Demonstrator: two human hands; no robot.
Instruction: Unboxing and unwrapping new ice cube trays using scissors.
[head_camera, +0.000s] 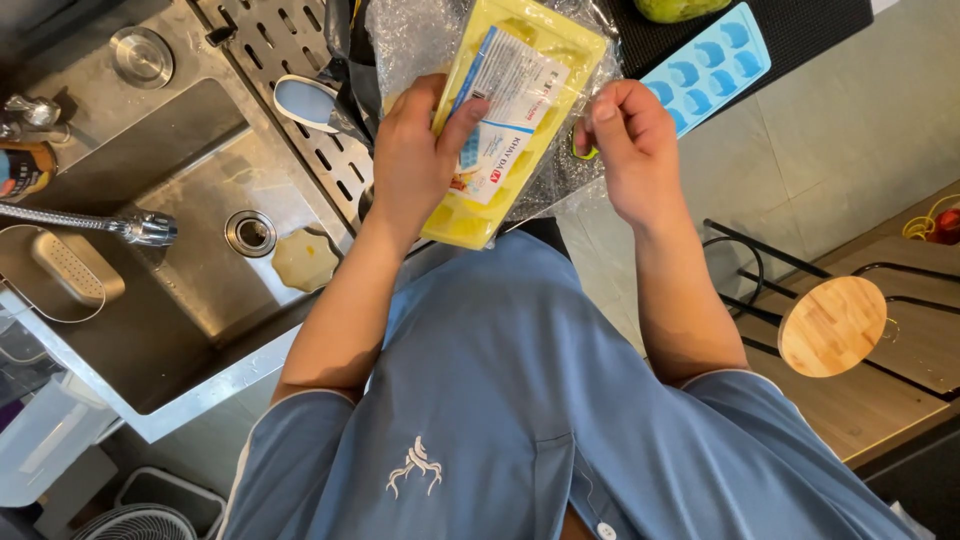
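Observation:
A yellow ice cube tray (470, 215) with a paper label, still in clear plastic wrap, is held upright in front of my chest. My left hand (412, 160) grips its left edge, thumb on the label. My right hand (630, 140) pinches the clear plastic wrap (560, 185) at the tray's right side. Bubble wrap (415, 35) shows behind the tray.
A steel sink (180, 260) with a drain, a flexible tap (100, 222) and a perforated drainboard lies at the left. A blue ice cube tray (705, 65) rests on a dark mat at top right. A round wooden stool top (832, 325) stands at the right.

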